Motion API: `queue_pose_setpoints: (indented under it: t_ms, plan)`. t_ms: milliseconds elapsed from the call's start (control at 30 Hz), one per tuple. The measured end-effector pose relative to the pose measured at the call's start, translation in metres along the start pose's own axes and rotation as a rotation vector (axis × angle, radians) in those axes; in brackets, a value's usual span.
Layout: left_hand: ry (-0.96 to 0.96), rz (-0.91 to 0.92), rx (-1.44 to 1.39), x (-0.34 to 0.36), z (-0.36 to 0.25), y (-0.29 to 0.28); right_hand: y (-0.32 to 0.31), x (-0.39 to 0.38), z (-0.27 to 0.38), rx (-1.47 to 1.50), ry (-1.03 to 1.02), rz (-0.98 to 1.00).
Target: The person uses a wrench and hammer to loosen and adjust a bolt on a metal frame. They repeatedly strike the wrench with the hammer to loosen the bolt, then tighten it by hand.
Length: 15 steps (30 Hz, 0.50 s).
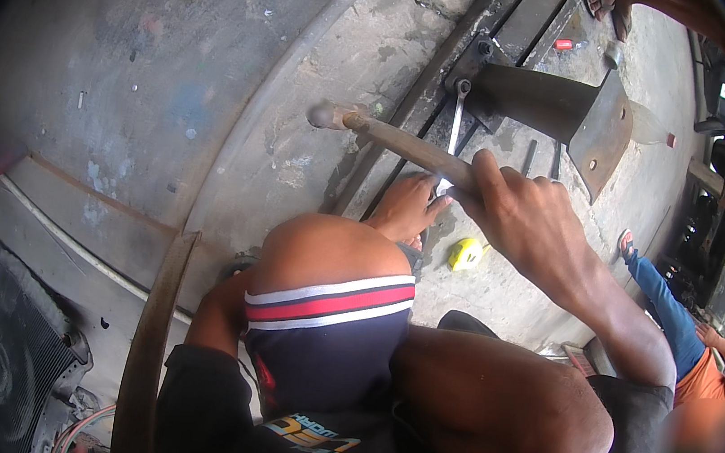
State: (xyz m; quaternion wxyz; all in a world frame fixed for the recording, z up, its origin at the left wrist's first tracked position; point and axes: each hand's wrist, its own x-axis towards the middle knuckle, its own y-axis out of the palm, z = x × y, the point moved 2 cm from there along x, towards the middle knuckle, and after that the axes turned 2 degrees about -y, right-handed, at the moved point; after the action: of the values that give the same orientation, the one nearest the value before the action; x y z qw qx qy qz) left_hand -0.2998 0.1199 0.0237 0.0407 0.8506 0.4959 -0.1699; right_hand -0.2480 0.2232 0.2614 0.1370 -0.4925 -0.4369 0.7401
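Gripping the hammer point(413, 149): from my remote feed I see the right hand point(531, 220) closed round its wooden handle, with the head out to the left, apart from the steel.
Wrench point(455, 134): its ring end sits at the near corner of the bracket point(537, 94); its other end runs down to the left hand point(406, 206), and the hammer handle crosses above it.
Left fingers: I read them as pinched on the wrench, though the knee point(333, 246) hides the wrist from me.
Bracket: its base meets the long steel beam point(526, 16), and its flared plate, with 2 holes I can make out, points right.
Done: I judge the bracket set in place, with 1 bolt point(486, 47) showing at its upper corner.
Left: I judge the fastening under the wrench unfinished; how tight anything is, I cannot tell.
Tape measure point(466, 255): yellow, lying on the floor near the left hand, in neither grip.
Co-worker point(665, 304): in blue trousers, off to my right, well apart from the bracket.
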Motion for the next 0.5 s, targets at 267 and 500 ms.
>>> queue_pose_setpoints:
  t_ms: [267,500]
  plan:
    - [-0.053,-0.008,-0.228,0.008,0.0,-0.016,0.055,-0.048,-0.02,0.621,0.363,-0.105]
    - [-0.306,0.29,-0.695,0.032,0.009,-0.013,0.126,-0.071,-0.019,0.88,0.572,-0.257]
